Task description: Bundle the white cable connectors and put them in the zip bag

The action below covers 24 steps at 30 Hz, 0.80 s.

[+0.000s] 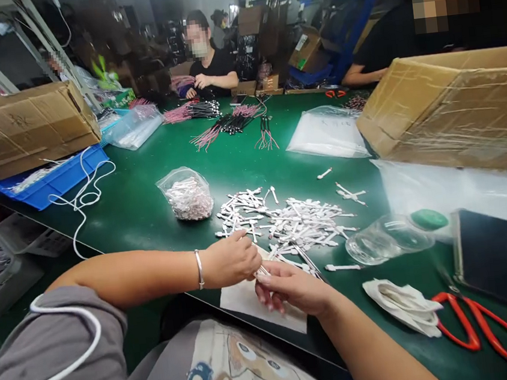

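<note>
My left hand (236, 259), with a bangle at the wrist, is closed in a pinch right at my right fingertips; what lies between its fingers is hidden. Thin white connector leads (262, 270) show at the thumb and fingers of my right hand (293, 285), which is closed on them. Both hands are over a white paper sheet (289, 320) at the table's near edge. Just beyond them spreads a loose pile of white connector leads (304, 221). A clear bag (188, 195) packed with similar pieces stands behind and left of the pile.
To the right lie a clear bottle (376, 240) with a green cap, a phone (494, 258), crumpled tissue (401, 304) and red-handled scissors (489, 322). Cardboard boxes (462, 107) and a blue tray (57, 177) flank the table. Co-workers sit across it, near pink-and-black wire bundles (232, 122).
</note>
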Each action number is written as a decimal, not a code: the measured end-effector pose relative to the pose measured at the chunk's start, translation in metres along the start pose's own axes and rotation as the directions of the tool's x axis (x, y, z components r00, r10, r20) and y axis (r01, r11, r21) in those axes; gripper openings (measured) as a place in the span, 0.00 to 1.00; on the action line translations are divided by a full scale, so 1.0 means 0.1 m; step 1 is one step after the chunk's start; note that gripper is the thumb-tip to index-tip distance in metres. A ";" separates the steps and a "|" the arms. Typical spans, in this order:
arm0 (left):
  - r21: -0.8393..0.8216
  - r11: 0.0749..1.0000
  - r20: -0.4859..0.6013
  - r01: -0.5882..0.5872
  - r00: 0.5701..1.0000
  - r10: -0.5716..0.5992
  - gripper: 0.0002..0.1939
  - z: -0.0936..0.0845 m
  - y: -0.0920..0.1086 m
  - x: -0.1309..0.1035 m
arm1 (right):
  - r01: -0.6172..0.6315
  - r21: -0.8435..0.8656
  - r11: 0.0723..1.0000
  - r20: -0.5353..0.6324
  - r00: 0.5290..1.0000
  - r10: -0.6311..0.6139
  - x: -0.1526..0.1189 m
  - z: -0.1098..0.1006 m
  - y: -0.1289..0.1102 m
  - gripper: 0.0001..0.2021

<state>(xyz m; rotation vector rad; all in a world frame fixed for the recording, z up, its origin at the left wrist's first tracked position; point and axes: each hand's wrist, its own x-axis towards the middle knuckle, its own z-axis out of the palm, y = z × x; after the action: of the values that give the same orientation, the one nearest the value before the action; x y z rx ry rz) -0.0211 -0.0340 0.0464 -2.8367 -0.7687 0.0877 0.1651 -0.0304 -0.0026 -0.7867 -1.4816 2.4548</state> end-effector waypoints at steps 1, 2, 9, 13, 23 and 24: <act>-0.016 0.999 0.034 0.049 0.998 -0.049 0.10 -0.06 -0.07 -0.05 | 0.017 0.011 1.000 0.008 1.000 -0.017 -0.02 0.00 -0.01 0.18; -0.022 0.993 0.071 0.119 0.991 -0.117 0.09 -0.14 -0.16 -0.12 | 0.032 0.021 0.999 0.007 0.999 -0.032 -0.04 0.01 -0.02 0.20; 0.282 0.663 0.118 0.694 0.660 -0.742 0.11 -0.68 -1.15 -0.71 | 0.060 0.072 0.996 -0.087 0.995 -0.053 0.01 0.05 -0.01 0.22; 0.266 0.653 0.276 0.709 0.593 -0.757 0.14 -0.63 -1.49 -0.70 | 0.060 0.052 0.997 -0.106 0.993 -0.054 0.04 0.05 0.00 0.22; 0.082 0.658 0.304 0.749 0.610 -0.732 0.19 -0.62 -1.53 -0.53 | 0.099 -0.049 0.994 -0.226 0.968 -0.107 0.02 0.06 -0.02 0.22; 0.065 0.657 0.251 0.752 0.625 -0.740 0.19 -0.66 -1.42 -0.50 | 0.150 -0.095 0.984 -0.293 0.941 -0.172 0.04 0.07 0.00 0.24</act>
<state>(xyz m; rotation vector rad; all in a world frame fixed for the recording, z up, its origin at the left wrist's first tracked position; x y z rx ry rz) -0.1269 0.0490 0.1404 -2.3054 -1.9681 0.3128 0.1582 -0.0339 -0.0012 -0.9608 -1.4601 2.0661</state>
